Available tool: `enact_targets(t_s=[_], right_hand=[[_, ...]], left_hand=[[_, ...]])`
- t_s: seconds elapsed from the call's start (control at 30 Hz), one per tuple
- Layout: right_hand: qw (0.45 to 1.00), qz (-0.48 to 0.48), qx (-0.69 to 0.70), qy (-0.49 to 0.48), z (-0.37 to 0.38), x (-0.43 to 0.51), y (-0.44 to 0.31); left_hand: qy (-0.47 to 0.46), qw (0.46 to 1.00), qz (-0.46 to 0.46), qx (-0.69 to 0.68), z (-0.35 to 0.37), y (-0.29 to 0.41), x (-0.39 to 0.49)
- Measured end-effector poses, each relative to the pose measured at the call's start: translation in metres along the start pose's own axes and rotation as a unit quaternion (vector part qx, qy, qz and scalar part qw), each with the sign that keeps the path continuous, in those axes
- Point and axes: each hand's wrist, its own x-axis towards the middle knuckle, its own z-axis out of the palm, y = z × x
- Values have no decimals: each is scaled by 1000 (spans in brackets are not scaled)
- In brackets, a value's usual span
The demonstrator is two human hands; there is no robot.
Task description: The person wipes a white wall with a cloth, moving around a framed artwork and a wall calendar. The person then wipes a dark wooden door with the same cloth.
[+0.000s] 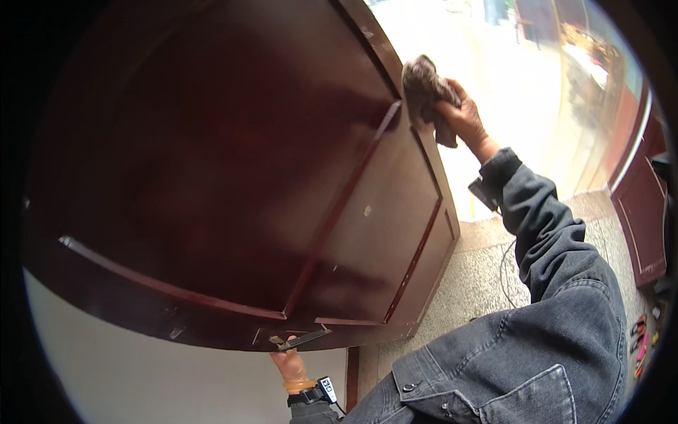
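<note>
A dark red panelled door [212, 175] with raised mouldings fills the left and middle of the view. My right hand [463, 119] is closed around a crumpled, greyish-brown cloth [426, 90], which lies against the door's right-hand border. Low in the picture, my left hand [289, 364] grips the door's lower edge beside a metal door handle [302, 339]. Part of its thumb shows behind the handle, while the other fingers are hidden. On the left wrist are a yellowish bangle [299, 385] and a strapped device [323, 392].
Bright light comes through the doorway [508, 106] on the right. Speckled stone flooring [476, 270] extends below the door, with a thin cable [506, 270] across it. Another dark red door panel [643, 212] stands far right, above several shoes [641, 344]. A pale wall [185, 376] lies lower left.
</note>
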Motion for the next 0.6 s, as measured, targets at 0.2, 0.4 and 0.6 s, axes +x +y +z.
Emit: enact_targets(t_s=[0.2,0.4,0.6], right_hand=[[993,66,-13,-97,99,63,-17],[979,-185,-83,3,185,-50,-44],[844,-296,98,-437,268,-204,-119]], left_hand=[[5,999,3,-45,23,23,-4],[5,999,16,-38,43,43,-7],[6,999,17,-47,38,39,-4]])
